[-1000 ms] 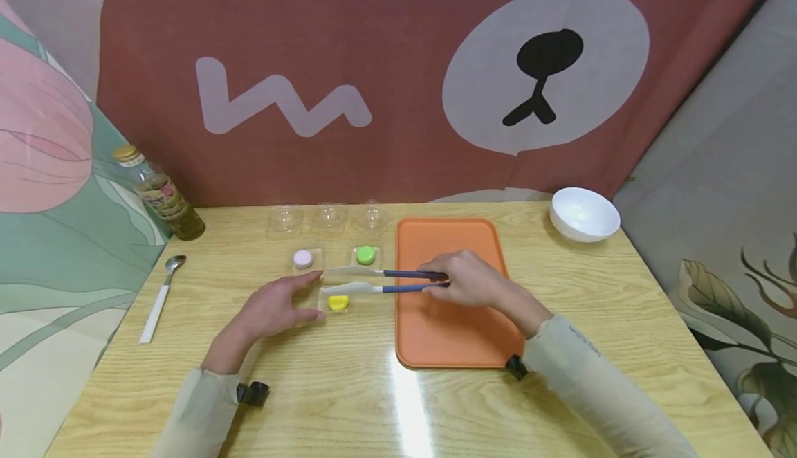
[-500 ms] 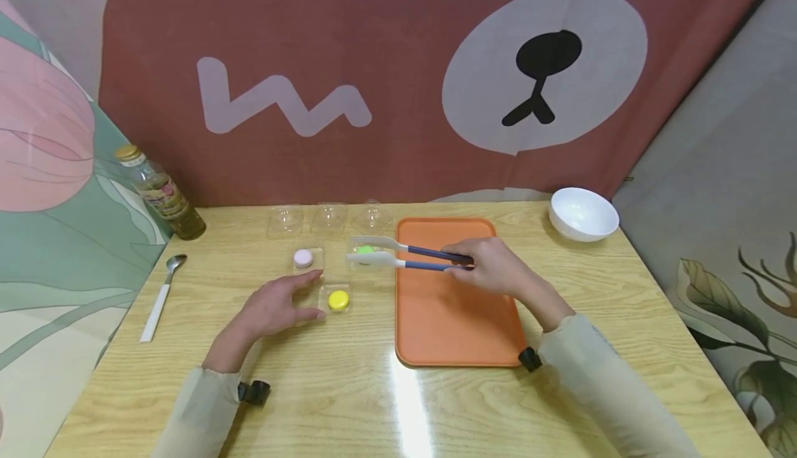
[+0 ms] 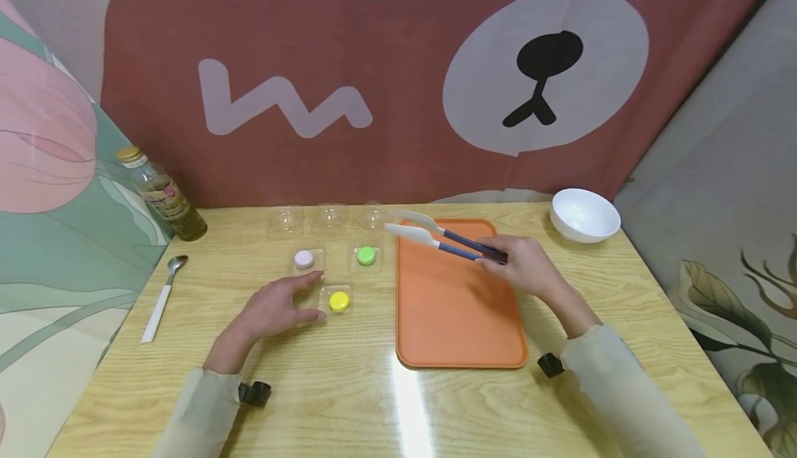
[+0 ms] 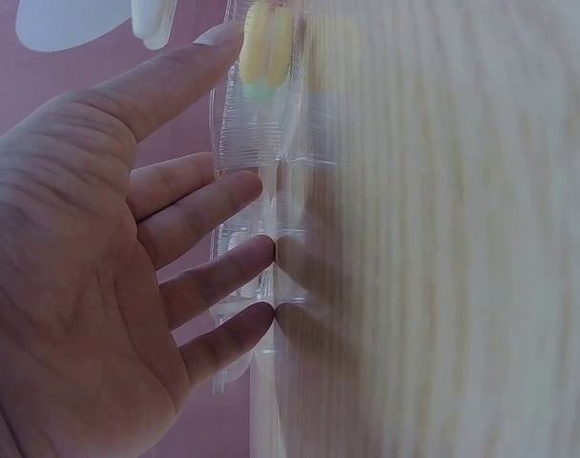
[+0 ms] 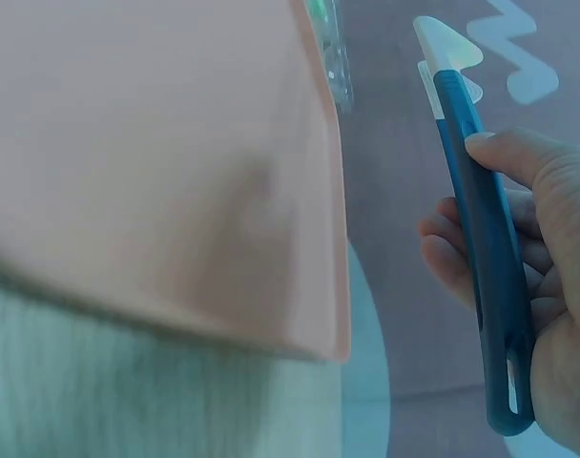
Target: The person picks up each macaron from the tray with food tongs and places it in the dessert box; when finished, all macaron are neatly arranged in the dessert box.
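My right hand grips a pair of tongs with dark blue handles and white tips. The tongs hang over the back of the orange tray, arms apart, nothing between the tips. In the right wrist view the thumb presses one handle, with the fingers on the far side. My left hand rests near a yellow macaron in a clear plastic holder, thumb and fingers spread. Its fingertips are down at the table in the left wrist view. A green macaron and a pale pink macaron sit in clear holders behind.
Several clear plastic covers line the table's back edge. A white bowl stands at the back right. On the left are an oil bottle and a spoon with a white handle. A printed curtain hangs behind the table.
My right hand has carried the tongs from over the yellow macaron, back and rightward past the green one, to above the tray. The left hand has stayed in place.
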